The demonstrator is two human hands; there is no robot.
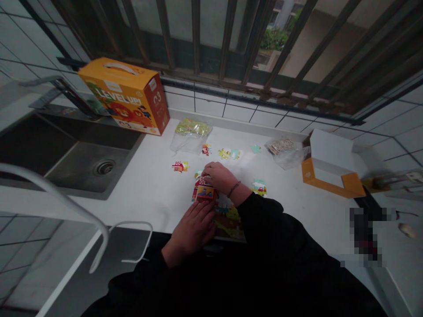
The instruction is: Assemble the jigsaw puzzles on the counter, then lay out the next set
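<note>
Dark sink [86,160], tap [77,100] behind, barred window [227,33], white tiles [238,110]

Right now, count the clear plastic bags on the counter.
2: the green-filled bag just right of the tall orange box, and the brown-filled bag just left of the open box. Others could be hidden.

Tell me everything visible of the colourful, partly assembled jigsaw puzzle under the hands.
The flat, multicoloured, seemingly cardboard jigsaw puzzle lies near the front edge of the white countertop, partly assembled. It shows a red barn at left and green and brown ground below. The bare left hand overlaps its left side; the bare right hand is at the barn's top. A black sleeve hides part.
</note>
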